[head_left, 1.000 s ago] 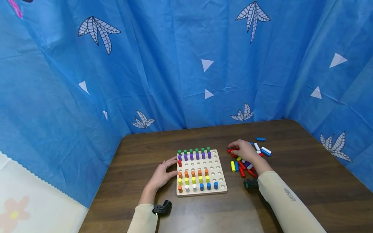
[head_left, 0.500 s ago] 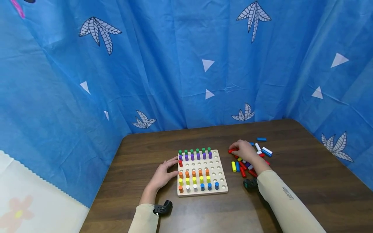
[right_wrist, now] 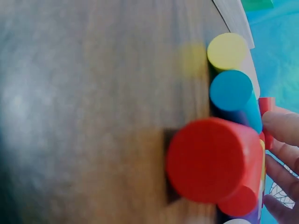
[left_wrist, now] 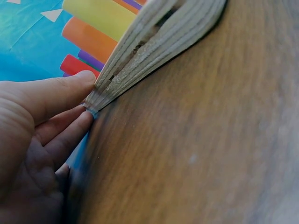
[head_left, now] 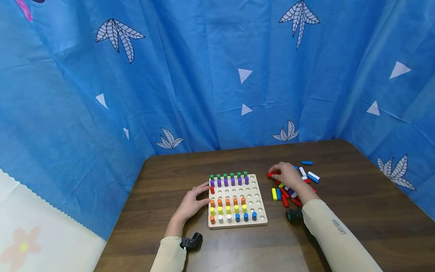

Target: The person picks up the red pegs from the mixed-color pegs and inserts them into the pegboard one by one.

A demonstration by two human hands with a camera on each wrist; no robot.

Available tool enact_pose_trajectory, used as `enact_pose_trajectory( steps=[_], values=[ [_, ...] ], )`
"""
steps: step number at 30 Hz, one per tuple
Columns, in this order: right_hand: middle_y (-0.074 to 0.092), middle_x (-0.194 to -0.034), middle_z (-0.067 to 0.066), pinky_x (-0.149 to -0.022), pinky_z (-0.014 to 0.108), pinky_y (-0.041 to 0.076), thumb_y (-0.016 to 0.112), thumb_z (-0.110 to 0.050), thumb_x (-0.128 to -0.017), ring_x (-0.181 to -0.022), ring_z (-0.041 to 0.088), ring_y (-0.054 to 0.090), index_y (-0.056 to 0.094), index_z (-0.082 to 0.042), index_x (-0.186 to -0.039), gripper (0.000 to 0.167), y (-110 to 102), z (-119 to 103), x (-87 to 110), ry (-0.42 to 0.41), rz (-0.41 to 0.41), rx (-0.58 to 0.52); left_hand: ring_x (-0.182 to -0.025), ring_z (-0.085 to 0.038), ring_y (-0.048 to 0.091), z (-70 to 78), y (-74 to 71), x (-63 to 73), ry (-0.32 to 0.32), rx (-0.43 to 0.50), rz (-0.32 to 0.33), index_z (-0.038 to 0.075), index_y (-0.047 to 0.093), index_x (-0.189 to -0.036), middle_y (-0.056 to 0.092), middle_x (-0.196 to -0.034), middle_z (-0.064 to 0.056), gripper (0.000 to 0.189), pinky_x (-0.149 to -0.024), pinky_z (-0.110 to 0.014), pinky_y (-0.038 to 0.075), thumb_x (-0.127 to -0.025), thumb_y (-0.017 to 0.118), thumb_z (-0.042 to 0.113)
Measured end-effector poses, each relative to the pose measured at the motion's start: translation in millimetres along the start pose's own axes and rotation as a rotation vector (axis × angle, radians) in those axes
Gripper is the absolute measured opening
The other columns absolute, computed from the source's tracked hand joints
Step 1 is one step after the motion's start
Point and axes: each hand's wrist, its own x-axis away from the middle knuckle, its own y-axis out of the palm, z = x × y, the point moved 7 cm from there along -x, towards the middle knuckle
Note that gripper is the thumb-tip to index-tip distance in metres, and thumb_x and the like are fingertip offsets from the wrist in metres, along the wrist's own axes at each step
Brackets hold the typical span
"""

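A pale wooden pegboard (head_left: 238, 225) lies on the table with rows of coloured pegs standing in it. Along its left edge rests my left hand (head_left: 191, 204), thumb and fingertips touching the side of the board; the left wrist view shows the thumb (left_wrist: 60, 93) against the edge below a red peg (left_wrist: 77, 65). To the right of the board, my right hand (head_left: 288, 176) reaches over a loose pile of pegs. It pinches a red peg (right_wrist: 267, 105) between thumb and fingers at the pile's far left side. The hand covers part of the pile.
Loose pegs lie close around the right hand: a yellow peg (head_left: 274, 194), a blue peg (head_left: 279, 194), several red ones and some white ones. One blue peg (head_left: 307, 163) lies apart at the back. A blue curtain (head_left: 217, 75) hangs behind the table (head_left: 170, 170).
The head view has shifted slightly, so everything sits a little further right. Both hands stay nearly in place, the right fingers still at the red peg.
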Motion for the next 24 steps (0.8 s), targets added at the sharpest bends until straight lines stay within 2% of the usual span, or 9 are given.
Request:
enact_pose_trajectory(
  steps=[3,8,16,24],
  values=[
    [0.069,-0.115,0.013,-0.095,0.054,0.05,0.072,-0.015,-0.092,-0.109,0.035,0.057,0.076,-0.014,-0.108,0.017,-4,-4,0.8,-0.031,0.03,0.019,-0.154,-0.032,0.025,1.0,-0.2,-1.5,0.002,-0.002,0.008,0.019,0.058,-0.142,0.042,-0.159,0.004,0.051,-0.125,-0.061,0.013,-0.092,0.072,0.021],
    [0.071,-0.111,0.009,-0.09,0.05,0.051,0.074,-0.018,-0.091,-0.105,0.031,0.056,0.076,-0.017,-0.105,0.015,-13,-12,3.0,-0.065,0.072,0.047,-0.153,-0.028,0.029,2.6,0.0,-4.7,0.013,-0.014,0.006,0.019,0.058,-0.142,0.043,-0.158,0.006,0.052,-0.126,-0.056,0.012,-0.092,0.072,0.021],
    [0.07,-0.112,0.009,-0.093,0.053,0.051,0.074,-0.015,-0.09,-0.111,0.032,0.056,0.076,-0.017,-0.108,0.018,-19,-33,9.7,-0.094,0.099,-0.054,-0.152,-0.027,0.03,0.7,-0.4,-4.4,0.008,-0.008,0.001,0.018,0.057,-0.142,0.043,-0.158,0.005,0.052,-0.127,-0.055,0.011,-0.092,0.072,0.019],
    [0.07,-0.106,0.004,-0.085,0.043,0.056,0.074,-0.015,-0.09,-0.098,0.024,0.061,0.076,-0.017,-0.107,0.017,-19,-53,14.0,-0.154,0.118,-0.096,-0.153,-0.027,0.029,-2.6,0.0,-2.2,0.005,0.0,-0.004,0.019,0.056,-0.143,0.043,-0.158,0.006,0.053,-0.127,-0.055,0.012,-0.092,0.071,0.021]
  ],
)
